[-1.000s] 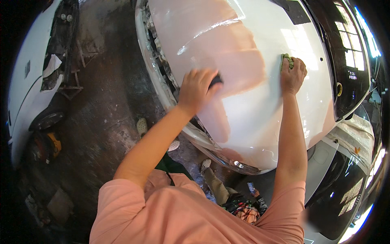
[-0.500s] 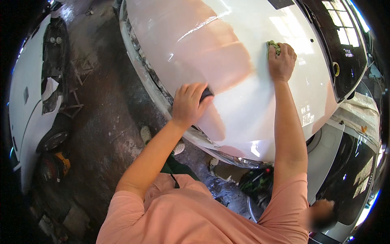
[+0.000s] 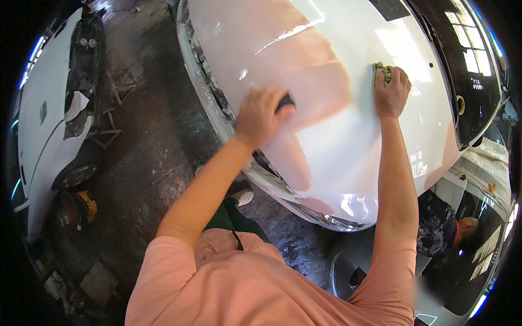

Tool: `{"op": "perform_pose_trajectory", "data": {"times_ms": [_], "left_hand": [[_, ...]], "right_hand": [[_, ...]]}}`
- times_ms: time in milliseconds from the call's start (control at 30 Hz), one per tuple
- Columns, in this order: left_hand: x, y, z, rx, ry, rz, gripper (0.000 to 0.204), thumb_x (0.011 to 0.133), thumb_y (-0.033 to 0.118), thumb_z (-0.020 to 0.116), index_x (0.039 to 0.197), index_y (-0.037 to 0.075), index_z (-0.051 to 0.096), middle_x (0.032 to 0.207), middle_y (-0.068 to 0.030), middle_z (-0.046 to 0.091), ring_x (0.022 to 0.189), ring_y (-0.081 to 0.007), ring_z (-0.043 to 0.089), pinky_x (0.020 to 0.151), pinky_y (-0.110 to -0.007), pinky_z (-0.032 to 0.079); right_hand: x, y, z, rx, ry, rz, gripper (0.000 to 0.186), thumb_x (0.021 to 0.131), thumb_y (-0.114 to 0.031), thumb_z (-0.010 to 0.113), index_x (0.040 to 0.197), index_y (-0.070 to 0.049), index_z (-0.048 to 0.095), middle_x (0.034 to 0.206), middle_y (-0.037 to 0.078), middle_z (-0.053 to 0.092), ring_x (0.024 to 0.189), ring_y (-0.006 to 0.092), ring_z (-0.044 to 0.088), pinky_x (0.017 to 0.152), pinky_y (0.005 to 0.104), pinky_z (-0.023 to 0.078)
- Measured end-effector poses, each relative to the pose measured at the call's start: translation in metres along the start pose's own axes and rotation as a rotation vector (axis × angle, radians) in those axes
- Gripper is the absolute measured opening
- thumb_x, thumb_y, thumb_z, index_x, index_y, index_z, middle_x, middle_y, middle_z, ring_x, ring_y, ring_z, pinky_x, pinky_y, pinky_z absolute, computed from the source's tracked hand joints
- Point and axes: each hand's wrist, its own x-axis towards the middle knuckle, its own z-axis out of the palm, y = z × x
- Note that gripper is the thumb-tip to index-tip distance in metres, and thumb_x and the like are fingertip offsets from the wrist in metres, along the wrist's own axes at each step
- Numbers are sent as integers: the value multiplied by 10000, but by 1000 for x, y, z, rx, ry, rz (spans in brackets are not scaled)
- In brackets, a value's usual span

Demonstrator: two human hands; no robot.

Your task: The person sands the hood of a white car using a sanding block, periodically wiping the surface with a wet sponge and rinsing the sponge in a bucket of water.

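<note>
My left hand [image 3: 262, 117], slightly blurred, grips a dark block [image 3: 285, 103] against the pinkish patch on a white car hood [image 3: 334, 155]. Its fingers wrap over the block near the front edge of the hood. Further right, my right hand [image 3: 391, 95] has its fingers bunched on a crumpled green cloth [image 3: 380, 70], resting on the glossy white part of the hood.
A partly dismantled white car [image 3: 41, 130] stands at left beside metal stands [image 3: 111, 119] and a black-and-yellow machine [image 3: 81, 209]. A windscreen [image 3: 470, 76] borders the hood at right. A co-worker [image 3: 435, 228] in dark patterned clothing is low at lower right, beside a grey car [image 3: 457, 190].
My left hand with the block slid toward me, then back up the hood. My right hand stays in place on it. The co-worker has shifted to the right, beside the grey car.
</note>
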Motion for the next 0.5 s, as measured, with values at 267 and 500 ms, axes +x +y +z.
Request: {"op": "perform_pose_trajectory", "data": {"times_ms": [267,500], "left_hand": [[-68,28,10,-60,1,-32,528,919,400,777,1325,81,662,1247,-124,683,1109,-355,606,992,-481,480],[-33,-32,-29,37,173,-251,538,945,398,763,1335,49,638,1258,-131,664,1162,-342,608,1010,-458,487]], "right_hand": [[0,2,-5,-14,0,-92,350,1010,-369,669,1167,-58,707,1273,133,685,1297,343,566,1133,478,419],[-4,-19,2,15,-71,-10,362,1044,-368,620,1249,-76,686,1412,145,608,1353,373,506,1136,505,423]]}}
